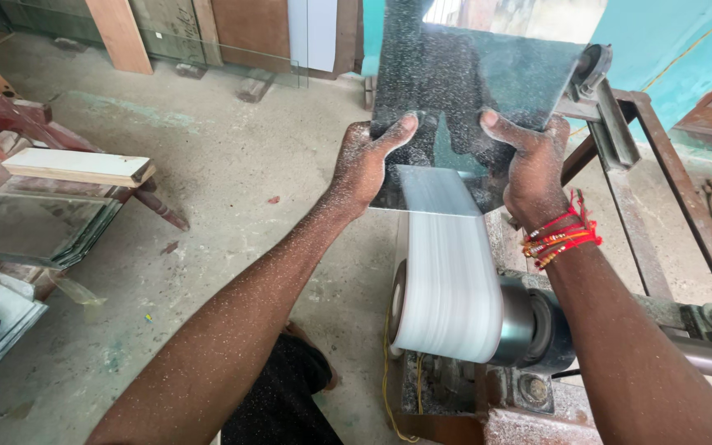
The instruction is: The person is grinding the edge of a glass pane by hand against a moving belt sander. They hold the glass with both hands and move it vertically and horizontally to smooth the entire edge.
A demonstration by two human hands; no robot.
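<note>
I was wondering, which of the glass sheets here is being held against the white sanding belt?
The dark, dust-speckled glass sheet, gripped by the left hand and right hand, meets the belt; the stacked greenish panes lie apart at left.

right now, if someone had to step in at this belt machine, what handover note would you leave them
Left hand: grips the left edge of the dark glass pane, thumb on top.
Right hand: grips the pane's right edge; red thread bands on the wrist.
The pane's lower edge meets the white sanding belt, which blurs as if running.
Both forearms are flecked with pale dust.
More glass sheets are stacked on the left.
Cannot tell how much of the edge is ground.
</note>
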